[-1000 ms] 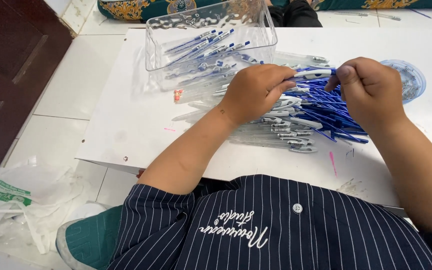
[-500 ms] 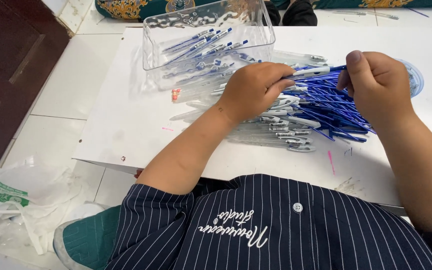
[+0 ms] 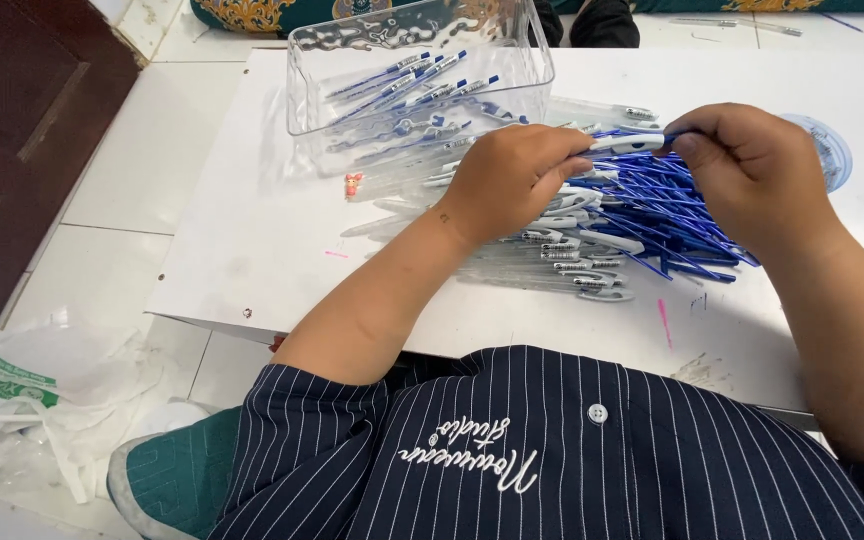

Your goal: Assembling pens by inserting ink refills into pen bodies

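The left hand [image 3: 512, 180] and the right hand [image 3: 747, 175] meet above the middle of a flat white board [image 3: 252, 230], and between them they hold one slim ballpoint pen with a clear barrel, a white clip end and a blue tip [image 3: 632, 143]. The pen lies almost level, running left to right. The left hand's fingers are curled shut around its left end, and the right hand's thumb and fingers pinch its right, blue end.

Just below the hands, on the board, lies a heap of thin blue pen refills [image 3: 667, 210], fanned out towards the right. Beside it on the near left lies a row of clear plastic pen barrels with white clips [image 3: 552, 265], laid side by side and touching the refill heap.

At the far left of the board stands a clear rectangular plastic box [image 3: 352, 90] with finished blue-and-clear pens [image 3: 412, 85] lying slantwise inside it. A round clear plastic lid [image 3: 827, 150] lies at the far right, partly hidden behind the right hand. On the tiled floor at the near left sits a crumpled white plastic bag with green print [image 3: 32, 390].
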